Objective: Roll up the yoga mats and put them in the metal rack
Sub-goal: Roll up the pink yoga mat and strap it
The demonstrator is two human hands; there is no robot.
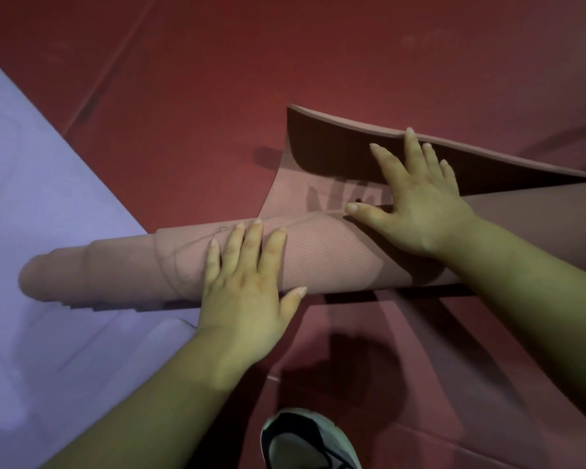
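Probably a yoga or exercise studio: dark red padded floor (217, 79), with a pink mat (122, 265) and a lilac mat (31, 198) laid on it.

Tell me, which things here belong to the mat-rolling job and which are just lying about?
Job: pink mat, partly rolled; left hand and right hand, both pressing flat on it; purple mat, lying flat.
Just there: red floor; shoe at the bottom edge.

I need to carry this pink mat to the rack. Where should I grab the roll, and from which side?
Probably the thick middle of the pink mat, from above, closing over the loose flap that stands up unrolled. The left end has telescoped into narrower steps and would likely slide out.
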